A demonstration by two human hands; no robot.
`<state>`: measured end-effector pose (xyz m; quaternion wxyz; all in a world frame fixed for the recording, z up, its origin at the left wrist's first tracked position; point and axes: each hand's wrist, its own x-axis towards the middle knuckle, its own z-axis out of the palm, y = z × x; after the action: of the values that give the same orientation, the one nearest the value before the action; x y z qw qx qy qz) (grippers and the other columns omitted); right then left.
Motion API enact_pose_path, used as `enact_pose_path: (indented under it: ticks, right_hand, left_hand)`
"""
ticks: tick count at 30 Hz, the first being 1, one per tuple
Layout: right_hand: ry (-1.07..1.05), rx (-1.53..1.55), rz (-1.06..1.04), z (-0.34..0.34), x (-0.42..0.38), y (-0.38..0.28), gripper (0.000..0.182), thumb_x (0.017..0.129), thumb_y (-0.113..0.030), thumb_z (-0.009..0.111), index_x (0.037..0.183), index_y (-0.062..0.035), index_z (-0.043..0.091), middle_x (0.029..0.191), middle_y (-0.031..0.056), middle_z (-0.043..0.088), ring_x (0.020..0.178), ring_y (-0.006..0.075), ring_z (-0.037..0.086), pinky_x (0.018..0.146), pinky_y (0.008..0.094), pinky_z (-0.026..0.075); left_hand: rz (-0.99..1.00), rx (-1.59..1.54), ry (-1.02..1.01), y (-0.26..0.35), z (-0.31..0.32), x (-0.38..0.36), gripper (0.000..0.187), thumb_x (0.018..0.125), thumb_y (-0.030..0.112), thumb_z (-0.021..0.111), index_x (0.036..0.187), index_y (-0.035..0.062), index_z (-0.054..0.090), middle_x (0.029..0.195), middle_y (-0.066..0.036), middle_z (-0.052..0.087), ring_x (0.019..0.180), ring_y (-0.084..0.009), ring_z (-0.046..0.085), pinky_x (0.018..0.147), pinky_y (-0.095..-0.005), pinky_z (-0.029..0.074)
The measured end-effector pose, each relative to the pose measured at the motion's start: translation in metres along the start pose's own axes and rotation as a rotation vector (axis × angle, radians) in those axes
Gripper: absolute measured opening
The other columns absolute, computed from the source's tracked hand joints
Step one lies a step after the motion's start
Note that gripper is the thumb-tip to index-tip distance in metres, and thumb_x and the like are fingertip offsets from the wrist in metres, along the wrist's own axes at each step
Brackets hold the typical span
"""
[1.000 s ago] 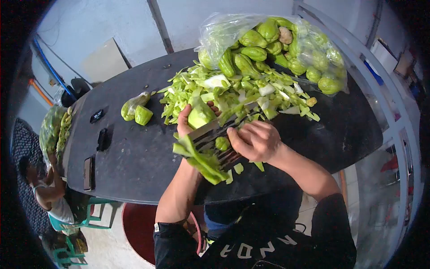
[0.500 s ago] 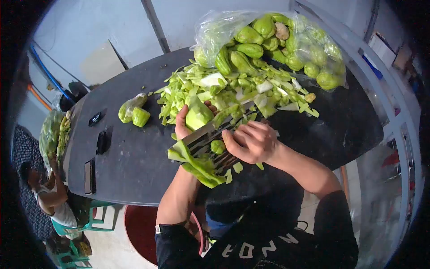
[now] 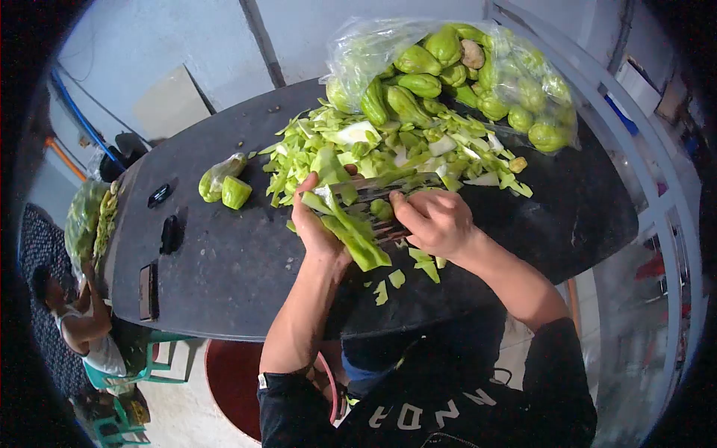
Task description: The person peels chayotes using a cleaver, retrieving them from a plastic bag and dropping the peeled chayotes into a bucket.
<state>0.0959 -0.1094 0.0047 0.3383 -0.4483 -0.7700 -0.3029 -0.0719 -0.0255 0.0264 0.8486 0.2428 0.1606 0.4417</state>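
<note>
My left hand [image 3: 317, 228] is closed around a peeled-looking pale green chayote [image 3: 326, 166], partly hidden behind a broad knife blade. In my right hand [image 3: 437, 220] is the wide-bladed knife [image 3: 403, 185], its handle covered by my curled fingers. The blade lies across the front of the chayote, wet and streaked. A long green slice [image 3: 362, 243] hangs over the near side of the blade, and a small round green piece [image 3: 382, 209] clings to its face. A few flakes [image 3: 396, 278] lie on the table below.
Behind my hands spreads a heap of chayote peelings [image 3: 299, 153]. A plastic bag of whole chayotes [image 3: 549, 136] stands at the back. Two chayote pieces [image 3: 236, 193], a phone [image 3: 149, 291] and small black objects [image 3: 171, 234] lie left. Another person [image 3: 86, 321] sits far left.
The blade has shifted up and to the right along the chayote, with the slice moving along on it. More flakes have dropped beneath the knife.
</note>
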Motion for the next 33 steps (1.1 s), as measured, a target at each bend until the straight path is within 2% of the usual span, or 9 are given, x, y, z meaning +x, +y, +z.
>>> enact_pose_path:
  ticks: [6,12,15,18,21,23,27,31,33]
  right_hand:
    - [0.075,0.085,-0.064,-0.002,0.002,-0.003,0.022,0.074,-0.006,0.061,0.096,-0.0012,0.063,0.063,0.0018,0.054,0.053,0.0174,0.059,0.047,0.0307,0.051]
    - [0.022,0.064,-0.046,-0.005,-0.001,0.001,0.027,0.073,-0.008,0.064,0.099,-0.0023,0.062,0.062,0.0025,0.055,0.053,0.0183,0.060,0.047,0.0308,0.051]
    - [0.003,0.054,0.121,0.007,-0.003,0.013,0.028,0.071,-0.009,0.066,0.098,-0.0046,0.060,0.067,0.0051,0.061,0.058,0.0223,0.065,0.048,0.0340,0.053]
    - [0.010,0.057,0.149,0.001,-0.007,0.021,0.029,0.070,-0.007,0.065,0.098,-0.0040,0.060,0.065,0.0051,0.059,0.056,0.0230,0.064,0.048,0.0349,0.052]
    - [-0.009,0.111,0.071,-0.004,-0.006,0.014,0.030,0.069,-0.010,0.067,0.097,-0.0031,0.060,0.063,0.0044,0.057,0.054,0.0216,0.063,0.046,0.0338,0.051]
    - [0.039,0.120,-0.072,-0.010,0.003,0.005,0.028,0.070,-0.010,0.066,0.096,-0.0022,0.062,0.061,0.0031,0.054,0.052,0.0191,0.061,0.044,0.0321,0.050]
    - [0.042,0.083,-0.097,-0.009,0.002,0.000,0.023,0.073,-0.007,0.062,0.096,-0.0018,0.063,0.060,0.0020,0.052,0.050,0.0168,0.059,0.043,0.0305,0.049]
    - [-0.030,0.088,0.037,-0.002,-0.003,0.010,0.026,0.071,-0.007,0.066,0.096,-0.0041,0.062,0.062,0.0026,0.056,0.053,0.0193,0.061,0.046,0.0324,0.050]
    - [-0.066,0.074,0.075,0.002,-0.007,0.016,0.028,0.068,-0.007,0.068,0.096,-0.0050,0.061,0.063,0.0023,0.057,0.054,0.0206,0.062,0.047,0.0337,0.051]
  left_hand:
    - [-0.002,-0.036,-0.159,0.003,-0.019,0.014,0.050,0.087,0.043,0.054,0.109,-0.0009,0.063,0.097,-0.013,0.067,0.091,-0.0253,0.063,0.082,-0.0385,0.051]
    - [0.017,0.003,-0.122,0.000,-0.021,0.011,0.047,0.087,0.041,0.053,0.112,0.0013,0.062,0.101,-0.013,0.066,0.095,-0.0267,0.062,0.086,-0.0409,0.051]
    - [0.046,-0.021,-0.157,-0.005,-0.016,0.003,0.047,0.088,0.039,0.052,0.118,0.0042,0.058,0.107,-0.012,0.065,0.098,-0.0281,0.062,0.090,-0.0425,0.050]
    - [0.027,-0.014,-0.093,-0.008,-0.004,0.001,0.048,0.088,0.040,0.051,0.122,0.0062,0.056,0.111,-0.012,0.063,0.099,-0.0288,0.061,0.089,-0.0435,0.050]
    - [0.075,-0.016,-0.045,-0.008,-0.011,0.006,0.048,0.087,0.040,0.053,0.119,0.0042,0.058,0.106,-0.013,0.065,0.095,-0.0291,0.063,0.085,-0.0426,0.052]
    - [-0.044,-0.118,-0.186,0.000,-0.018,0.010,0.049,0.086,0.041,0.054,0.114,0.0013,0.060,0.101,-0.014,0.066,0.092,-0.0286,0.064,0.082,-0.0414,0.053]
    - [-0.069,-0.132,-0.258,0.002,-0.018,0.012,0.051,0.086,0.042,0.054,0.111,-0.0009,0.061,0.097,-0.015,0.067,0.090,-0.0276,0.063,0.080,-0.0404,0.052]
    - [0.065,0.008,-0.007,-0.006,-0.005,0.004,0.050,0.088,0.041,0.052,0.117,0.0017,0.059,0.103,-0.014,0.066,0.099,-0.0276,0.062,0.089,-0.0420,0.049]
    - [0.088,0.049,-0.038,-0.008,-0.011,0.008,0.048,0.089,0.040,0.050,0.119,0.0034,0.058,0.108,-0.013,0.065,0.102,-0.0272,0.061,0.092,-0.0428,0.048]
